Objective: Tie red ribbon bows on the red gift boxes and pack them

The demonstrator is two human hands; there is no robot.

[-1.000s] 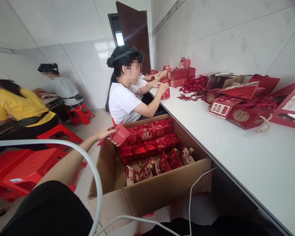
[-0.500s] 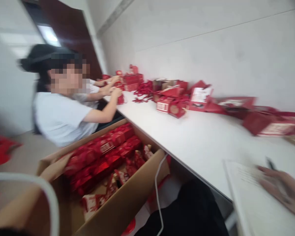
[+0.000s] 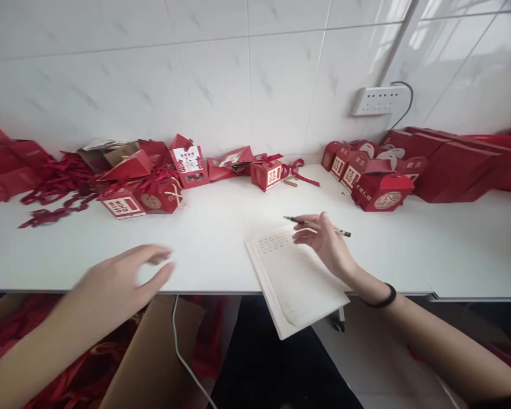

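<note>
My right hand (image 3: 323, 241) rests on a white notebook (image 3: 296, 281) that hangs over the front edge of the white counter (image 3: 221, 238). Its fingers hold a black pen (image 3: 317, 225) that points left. A dark band circles that wrist. My left hand (image 3: 119, 284) hovers over the counter's front edge, empty, fingers apart and blurred by motion. Below it stands a cardboard box (image 3: 149, 363) with red gift boxes inside.
Red gift boxes (image 3: 138, 196) and loose red ribbons (image 3: 55, 187) lie along the tiled wall at the left. A small red box (image 3: 267, 173) sits mid-back, more red boxes (image 3: 375, 179) and flat red bags (image 3: 464, 165) at the right. A white socket strip (image 3: 378, 100) hangs on the wall.
The view has swung right from the carton and the seated people to the counter. My left hand let go of the red box and came up empty; my right hand with the pen now shows.
</note>
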